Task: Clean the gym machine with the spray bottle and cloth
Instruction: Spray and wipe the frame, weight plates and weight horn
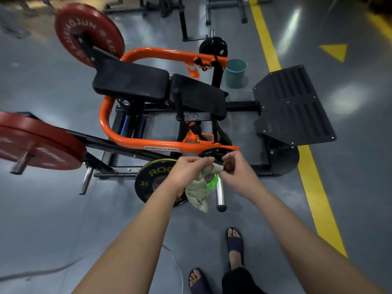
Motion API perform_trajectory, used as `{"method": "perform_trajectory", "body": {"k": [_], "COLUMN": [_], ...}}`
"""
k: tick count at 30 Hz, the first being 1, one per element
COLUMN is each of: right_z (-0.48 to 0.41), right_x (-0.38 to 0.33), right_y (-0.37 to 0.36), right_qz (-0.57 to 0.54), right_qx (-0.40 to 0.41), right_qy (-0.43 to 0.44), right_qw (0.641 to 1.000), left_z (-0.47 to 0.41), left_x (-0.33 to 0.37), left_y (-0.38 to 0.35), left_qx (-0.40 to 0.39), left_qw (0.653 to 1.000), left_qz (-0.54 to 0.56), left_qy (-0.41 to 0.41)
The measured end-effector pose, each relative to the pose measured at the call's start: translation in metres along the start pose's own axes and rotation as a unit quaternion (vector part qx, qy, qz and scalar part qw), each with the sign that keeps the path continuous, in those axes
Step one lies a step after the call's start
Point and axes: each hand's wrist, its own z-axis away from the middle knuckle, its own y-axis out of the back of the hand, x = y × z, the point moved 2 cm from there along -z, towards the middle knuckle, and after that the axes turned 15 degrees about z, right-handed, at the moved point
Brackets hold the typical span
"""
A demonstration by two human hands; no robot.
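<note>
Left hand point(187, 172), right hand point(237, 172) — pinching crumpled, limp cloth point(199, 195).

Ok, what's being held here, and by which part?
The left hand grips the grey-green cloth by its bunched top; the right hand pinches its upper corner. A bright green thing shows behind it; its hold cannot be told.

The orange frame point(110, 128) is glossy painted metal tube. Inside its loop, the two pads point(131, 81) are smooth matt black, like leather. Just in front of the frame, the bar sleeve point(220, 193) is polished chrome, the crumpled cloth point(199, 192) is soft, dull grey-green fabric, and the spray bottle point(212, 183) is translucent green plastic. Right of the frame, the footplate point(292, 107) is matt black slotted metal. The grey floor point(63, 209) shines.
</note>
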Motion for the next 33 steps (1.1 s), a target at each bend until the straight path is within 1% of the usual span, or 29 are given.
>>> {"method": "perform_trajectory", "body": {"k": [1,2,3,5,6,8,9,11,14,17,20,21,23,25,28,30,33], "right_z": [-0.006,-0.01,-0.012,-0.013,-0.013,-0.013,-0.011,-0.007,-0.003,0.002,-0.005,-0.01,-0.022,-0.031,-0.039,-0.044,-0.05], "right_x": [0.005,0.011,0.017,0.024,0.027,0.03,0.03,0.029,0.039,0.046,0.047,0.054,0.072,0.087,0.102,0.107,0.105], "right_y": [0.008,0.011,0.013,0.012,0.01,0.006,0.007,0.01,0.004,-0.012,-0.019,-0.022,-0.032,-0.038,-0.043,-0.047,-0.06], "right_qz": [0.063,0.117,0.142,0.11,0.072,-0.007,-0.02,-0.009,-0.023,-0.062,-0.065,-0.062,-0.04,0.033,0.174,0.209,0.242], "right_qx": [-0.026,-0.074,-0.131,-0.215,-0.23,-0.211,-0.193,-0.159,-0.12,-0.08,-0.023,-0.02,-0.032,-0.061,-0.125,-0.145,-0.158], "right_qy": [0.027,0.057,0.072,0.076,0.079,0.091,0.102,0.115,0.092,0.065,-0.022,-0.057,-0.141,-0.198,-0.215,-0.225,-0.226], "right_qw": [0.997,0.989,0.979,0.967,0.967,0.973,0.976,0.981,0.988,0.993,0.997,0.996,0.989,0.978,0.953,0.94,0.93], "left_z": [0.0,-0.001,-0.003,-0.007,-0.008,-0.009,-0.01,-0.013,-0.024,-0.032,-0.042,-0.047,-0.06,-0.067,-0.069,-0.066,-0.058], "left_x": [0.005,0.008,0.011,0.017,0.019,0.026,0.029,0.035,0.038,0.03,0.023,0.021,0.015,0.008,-0.006,-0.015,-0.03], "left_y": [-0.003,-0.005,-0.006,-0.011,-0.015,-0.022,-0.025,-0.031,-0.037,-0.034,-0.02,-0.011,0.011,0.033,0.055,0.063,0.073], "left_qx": [-0.018,-0.043,-0.076,-0.147,-0.173,-0.199,-0.202,-0.21,-0.215,-0.181,-0.119,-0.088,-0.009,0.065,0.154,0.192,0.223], "left_qw": [1.0,0.999,0.996,0.987,0.982,0.975,0.973,0.967,0.961,0.965,0.973,0.974,0.975,0.974,0.968,0.963,0.956], "left_qz": [0.015,0.028,0.027,0.021,0.029,0.051,0.061,0.076,0.053,0.041,0.017,0.009,0.004,0.004,0.013,0.027,0.022], "left_qy": [0.006,0.017,0.033,0.061,0.074,0.09,0.096,0.127,0.167,0.187,0.199,0.207,0.222,0.216,0.196,0.186,0.187]}}
